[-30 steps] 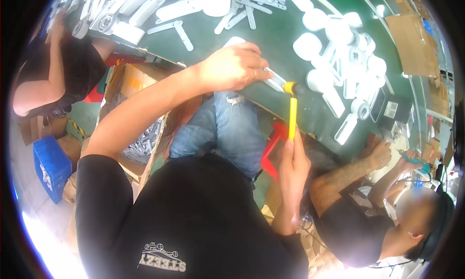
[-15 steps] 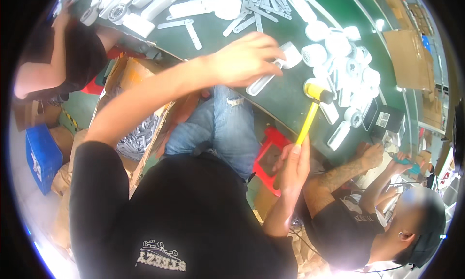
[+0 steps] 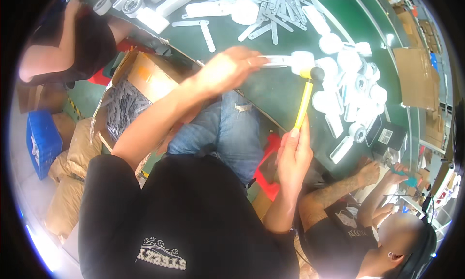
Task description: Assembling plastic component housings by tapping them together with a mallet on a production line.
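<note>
In my left hand [image 3: 228,70], slightly blurred, is the handle end of a white plastic showerhead-like piece [image 3: 301,62]. It is held roughly level over the green table, its rounded head toward the right. My right hand [image 3: 294,155] is closed round the lower handle of a yellow mallet [image 3: 304,105], which stands nearly upright. The mallet's yellow-and-black head is at the lower right of the white head; whether the two touch I cannot tell. To the right lies a heap of similar white pieces [image 3: 349,61], and farther off a pile of thin pale plastic strips [image 3: 273,17].
A cardboard box [image 3: 152,80] of grey strips stands left of my knees. Near my right forearm is a red stool [image 3: 265,182]. One person [image 3: 68,51] sits at the left, another [image 3: 344,221] works at the right. A dark box [image 3: 387,136] rests on the green table [image 3: 193,37].
My left hand has turned the white piece from slanting to nearly level and moved left along its handle. The mallet has risen closer to the piece's head.
</note>
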Motion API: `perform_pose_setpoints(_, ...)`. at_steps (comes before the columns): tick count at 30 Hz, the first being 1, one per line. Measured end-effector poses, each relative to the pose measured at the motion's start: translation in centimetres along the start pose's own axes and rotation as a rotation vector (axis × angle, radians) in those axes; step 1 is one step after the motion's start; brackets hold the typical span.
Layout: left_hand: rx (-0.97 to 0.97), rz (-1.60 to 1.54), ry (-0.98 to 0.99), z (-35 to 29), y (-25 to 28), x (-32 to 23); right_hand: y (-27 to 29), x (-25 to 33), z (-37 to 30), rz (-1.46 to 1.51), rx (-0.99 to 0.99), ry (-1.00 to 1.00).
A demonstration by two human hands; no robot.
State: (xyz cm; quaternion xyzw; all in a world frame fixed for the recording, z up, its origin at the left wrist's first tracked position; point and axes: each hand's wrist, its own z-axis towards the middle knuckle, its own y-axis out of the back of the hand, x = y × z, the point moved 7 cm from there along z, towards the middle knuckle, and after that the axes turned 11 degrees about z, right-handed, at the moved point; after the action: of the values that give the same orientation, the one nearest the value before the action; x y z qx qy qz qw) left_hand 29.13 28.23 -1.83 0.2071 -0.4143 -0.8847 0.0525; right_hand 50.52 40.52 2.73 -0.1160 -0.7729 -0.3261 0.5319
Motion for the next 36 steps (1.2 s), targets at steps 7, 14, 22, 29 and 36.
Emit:
perform_pose_setpoints(7, -0.052, -0.073, 0.028, -0.3, 0.3, 1.0, -0.1, 2.9, -0.1, 0.096, -0.053, 0.008)
perform_pose_setpoints(14, -0.088, -0.060, 0.061, 0.0, 0.2, 1.2, -2.1, 0.0, 2.0, -0.207, 0.030, 0.040)
perform_pose_setpoints(22, -0.056, -0.129, 0.088, -0.3, -0.2, 1.4, -1.5, 1.9, 0.3, -0.103, -0.008, 0.066)
perform_pose_setpoints(29, 0.188, -0.181, 0.379, -1.1, -1.6, 3.7, -3.1, 1.9, 0.7, -0.296, 0.068, 0.206)
perform_pose_setpoints(36, 0.220, -0.164, 0.458, -0.8, -1.3, 3.5, -4.7, 3.3, 0.5, -0.125, 0.054, 0.275)
